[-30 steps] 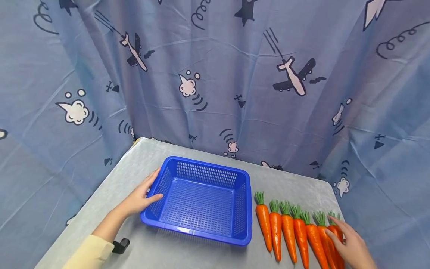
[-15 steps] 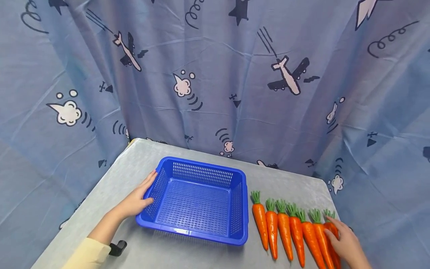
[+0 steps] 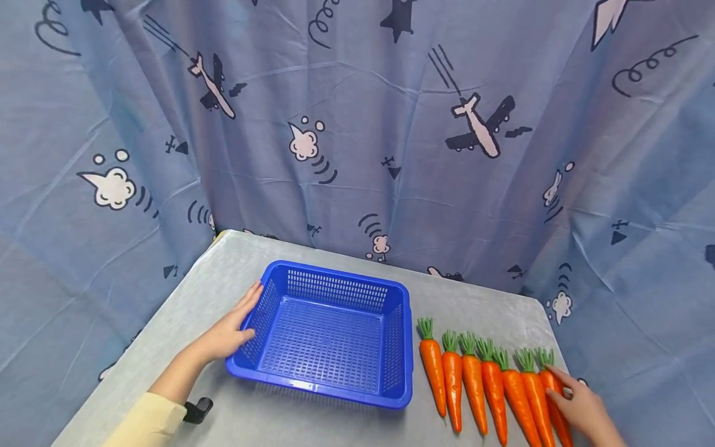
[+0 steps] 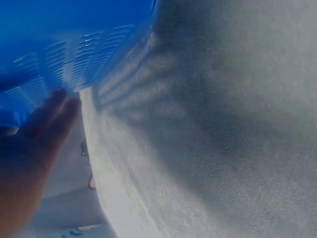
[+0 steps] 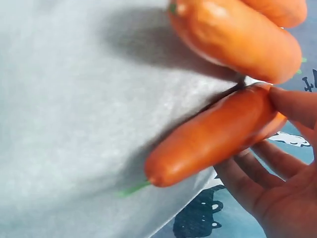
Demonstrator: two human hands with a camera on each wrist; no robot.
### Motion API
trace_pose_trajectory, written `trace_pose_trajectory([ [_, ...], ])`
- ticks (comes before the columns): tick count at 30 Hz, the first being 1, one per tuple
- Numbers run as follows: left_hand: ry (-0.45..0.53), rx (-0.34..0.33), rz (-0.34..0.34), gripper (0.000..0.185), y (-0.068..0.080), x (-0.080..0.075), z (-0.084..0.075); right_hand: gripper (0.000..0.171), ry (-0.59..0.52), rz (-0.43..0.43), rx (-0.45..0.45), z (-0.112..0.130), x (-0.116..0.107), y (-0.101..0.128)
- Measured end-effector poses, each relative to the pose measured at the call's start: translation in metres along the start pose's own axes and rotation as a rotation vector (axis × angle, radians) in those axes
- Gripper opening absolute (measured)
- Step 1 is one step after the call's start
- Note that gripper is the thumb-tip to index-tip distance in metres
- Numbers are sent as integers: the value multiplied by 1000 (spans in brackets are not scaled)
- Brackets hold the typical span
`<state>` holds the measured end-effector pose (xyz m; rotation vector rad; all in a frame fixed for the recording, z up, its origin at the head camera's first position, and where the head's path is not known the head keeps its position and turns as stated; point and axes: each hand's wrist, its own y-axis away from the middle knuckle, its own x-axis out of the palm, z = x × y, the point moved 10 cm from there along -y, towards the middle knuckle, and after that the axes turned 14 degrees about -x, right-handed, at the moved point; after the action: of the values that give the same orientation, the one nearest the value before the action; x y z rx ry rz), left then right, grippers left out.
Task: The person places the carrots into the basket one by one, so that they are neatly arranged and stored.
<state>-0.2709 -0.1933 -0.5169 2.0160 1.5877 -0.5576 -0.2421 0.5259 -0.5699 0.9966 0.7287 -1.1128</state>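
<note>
A blue plastic basket (image 3: 329, 341) with slotted walls stands on the table. My left hand (image 3: 226, 335) rests against its left side, fingers straight along the outer wall and thumb at the rim. In the left wrist view, the fingers of the left hand (image 4: 37, 134) reach up to the slotted wall (image 4: 74, 59). At the right end of a row of orange carrots with green tops (image 3: 472, 385), my right hand (image 3: 581, 403) pinches the outermost carrot (image 3: 553, 397). The right wrist view has this carrot (image 5: 208, 136) between the thumb and fingers of the right hand (image 5: 277, 173).
A pale grey cloth covers the table (image 3: 218, 273). Behind and at both sides hangs a blue curtain (image 3: 346, 155) printed with planes. A black strap piece (image 3: 198, 410) shows below the left sleeve. The table's right edge lies close to the outermost carrot.
The right thumb and fingers have closed on the outermost carrot, whose lower end now stands slightly apart from its neighbour. The left thumb has drawn back to the rim. The head view has shifted slightly.
</note>
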Motion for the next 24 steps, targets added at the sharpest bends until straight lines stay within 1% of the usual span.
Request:
trace_pose_trajectory([
  [3, -3, -2, -3, 89, 0, 0, 0, 76, -30, -7, 11, 1, -4, 0],
  [7, -7, -3, -10, 88, 1, -1, -1, 73, -2, -70, -8, 5, -16, 1],
  [10, -8, 0, -12, 88, 1, -1, 0, 73, 27, -134, -17, 9, -29, 3],
  [12, -6, 3, -13, 88, 1, -1, 0, 72, 43, -194, -24, 12, -38, 6],
  [14, -2, -1, -12, 88, 1, -1, 1, 69, 30, -264, -15, 15, -47, 9],
  [16, -3, -6, -11, 89, 1, 0, 2, 66, -9, -343, -16, 19, -54, 14],
  [17, -3, -9, -11, 89, 1, 0, 3, 65, -50, -377, -17, 21, -57, 16],
  [20, -2, -12, -9, 89, 0, 0, 4, 71, -251, -445, 5, 27, -59, 20],
  [22, 4, -10, -7, 89, -1, 1, 4, 76, -406, -471, 16, 32, -59, 20],
  [24, 12, -10, -3, 89, -2, 1, 4, 82, -541, -477, 32, 39, -59, 18],
])
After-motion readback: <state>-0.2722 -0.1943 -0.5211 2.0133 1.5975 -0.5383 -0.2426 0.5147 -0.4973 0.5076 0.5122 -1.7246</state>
